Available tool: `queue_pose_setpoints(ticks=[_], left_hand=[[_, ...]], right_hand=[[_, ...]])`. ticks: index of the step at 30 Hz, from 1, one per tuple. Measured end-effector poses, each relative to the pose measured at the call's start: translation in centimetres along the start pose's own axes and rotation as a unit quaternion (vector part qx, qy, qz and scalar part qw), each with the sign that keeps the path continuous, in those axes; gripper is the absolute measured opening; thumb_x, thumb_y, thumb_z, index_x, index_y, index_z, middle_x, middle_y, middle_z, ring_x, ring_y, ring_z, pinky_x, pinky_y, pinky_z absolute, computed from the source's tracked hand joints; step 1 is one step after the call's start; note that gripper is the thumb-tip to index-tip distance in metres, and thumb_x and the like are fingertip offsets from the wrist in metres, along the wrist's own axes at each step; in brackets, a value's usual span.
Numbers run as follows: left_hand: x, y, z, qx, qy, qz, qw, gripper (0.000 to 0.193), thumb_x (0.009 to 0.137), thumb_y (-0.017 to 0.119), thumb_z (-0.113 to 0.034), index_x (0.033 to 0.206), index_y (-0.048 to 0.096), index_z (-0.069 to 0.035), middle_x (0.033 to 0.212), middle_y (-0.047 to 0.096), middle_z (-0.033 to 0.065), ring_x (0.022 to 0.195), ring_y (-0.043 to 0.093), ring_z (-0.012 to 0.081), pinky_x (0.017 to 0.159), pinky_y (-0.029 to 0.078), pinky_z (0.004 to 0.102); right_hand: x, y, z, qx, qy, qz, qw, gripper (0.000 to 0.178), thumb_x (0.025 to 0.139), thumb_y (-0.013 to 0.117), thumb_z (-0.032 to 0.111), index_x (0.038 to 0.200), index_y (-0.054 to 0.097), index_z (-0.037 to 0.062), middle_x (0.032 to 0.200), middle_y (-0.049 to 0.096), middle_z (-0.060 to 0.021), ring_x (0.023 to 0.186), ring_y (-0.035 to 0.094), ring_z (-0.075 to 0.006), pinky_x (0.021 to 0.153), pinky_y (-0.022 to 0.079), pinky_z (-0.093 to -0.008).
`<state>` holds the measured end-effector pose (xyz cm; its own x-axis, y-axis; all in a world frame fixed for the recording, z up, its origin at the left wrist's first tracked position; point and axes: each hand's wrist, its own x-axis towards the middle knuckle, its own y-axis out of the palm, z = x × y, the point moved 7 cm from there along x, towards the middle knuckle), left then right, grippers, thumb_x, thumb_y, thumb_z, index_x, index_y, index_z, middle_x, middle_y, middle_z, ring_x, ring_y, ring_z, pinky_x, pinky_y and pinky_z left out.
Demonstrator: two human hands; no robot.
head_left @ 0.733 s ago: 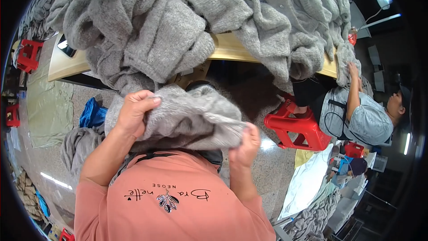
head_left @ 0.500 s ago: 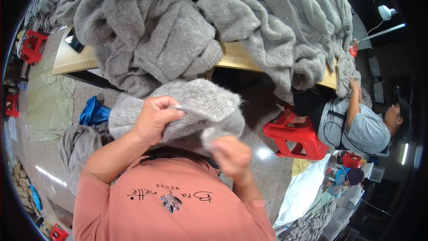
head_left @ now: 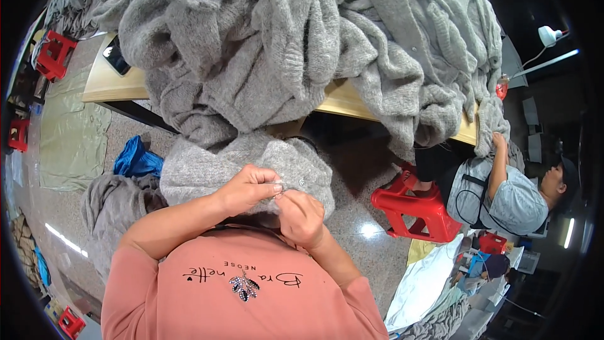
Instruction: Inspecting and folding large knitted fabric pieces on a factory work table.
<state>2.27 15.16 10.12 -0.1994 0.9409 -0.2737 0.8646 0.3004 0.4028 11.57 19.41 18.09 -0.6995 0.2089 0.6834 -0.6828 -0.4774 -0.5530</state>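
Observation:
A fuzzy grey knitted sweater (head_left: 196, 175) lies bunched over my lap, just in front of my body. My left hand (head_left: 246, 190) is closed, pinching the sweater's edge between thumb and forefinger. Right beside it, my right hand (head_left: 302, 219) is closed too, its fingertips pressed on the same edge, nearly touching the left thumb. Anything small between the fingertips is too fine to make out. Close to the hands, a small round spot like a button shows on the knit. The sweater's lower part is hidden behind my hands and forearms.
A large heap of grey knitwear (head_left: 251, 44) covers the wooden table (head_left: 116, 88) ahead and hangs over its edge. A phone (head_left: 116, 56) lies at its left corner. Left on the floor are a blue cloth (head_left: 137, 158) and more grey knitwear (head_left: 116, 204). A co-worker (head_left: 503, 182) sits right, near a red stool (head_left: 412, 209).
My right hand has moved left and up to meet my left hand, which shifted right and down. The sweater's raised part has dropped and flattened. The view has shifted slightly.

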Motion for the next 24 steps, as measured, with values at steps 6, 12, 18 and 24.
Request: queue_pose_setpoints(ticks=[6, 12, 18, 24], left_hand=[[-0.6, -0.2, -1.6, 0.034, 0.013, -0.04, 0.999, 0.008, 0.084, 0.056, -0.006, 0.084, 0.062, -0.001, 0.059, 0.05, -0.0062, 0.054, 0.04, 0.0002, 0.045, 0.031, 0.0183], [-0.3, -1.4, -1.5, 0.113, 0.072, -0.108, 0.985, 0.008, 0.079, 0.06, -0.001, 0.085, 0.065, 0.0, 0.063, 0.056, -0.0038, 0.057, 0.046, 0.0016, 0.048, 0.036, 0.0179], [-1.1, -1.5, -1.6, 0.238, 0.125, -0.152, 0.951, 0.012, 0.072, 0.063, 0.004, 0.082, 0.065, -0.001, 0.069, 0.063, 0.0044, 0.06, 0.054, 0.0062, 0.052, 0.043, 0.0216], [-1.1, -0.8, -3.0, 0.325, 0.225, -0.145, 0.907, 0.017, 0.068, 0.06, 0.006, 0.08, 0.065, -0.005, 0.066, 0.06, 0.0114, 0.056, 0.058, 0.0213, 0.049, 0.044, 0.0286]], right_hand=[[-0.3, 0.1, -1.7, -0.007, 0.065, -0.013, 0.998, 0.023, 0.062, 0.057, -0.01, 0.083, 0.057, -0.0012, 0.079, 0.055, -0.0127, 0.059, 0.057, -0.0236, 0.049, 0.046, -0.03], [-0.5, 1.2, -4.3, 0.113, 0.18, 0.011, 0.977, 0.025, 0.063, 0.056, -0.012, 0.085, 0.057, 0.0003, 0.084, 0.057, -0.0132, 0.062, 0.058, -0.0248, 0.056, 0.048, -0.0301], [-2.5, 2.6, -6.5, 0.269, 0.343, 0.075, 0.897, 0.023, 0.066, 0.054, -0.011, 0.086, 0.057, -0.0002, 0.08, 0.058, -0.0074, 0.066, 0.055, -0.0128, 0.058, 0.045, -0.0235], [-3.0, 3.3, -7.7, 0.332, 0.427, 0.127, 0.832, 0.024, 0.069, 0.053, -0.008, 0.092, 0.058, -0.0016, 0.077, 0.059, -0.0041, 0.07, 0.053, -0.0073, 0.063, 0.044, -0.0228]])
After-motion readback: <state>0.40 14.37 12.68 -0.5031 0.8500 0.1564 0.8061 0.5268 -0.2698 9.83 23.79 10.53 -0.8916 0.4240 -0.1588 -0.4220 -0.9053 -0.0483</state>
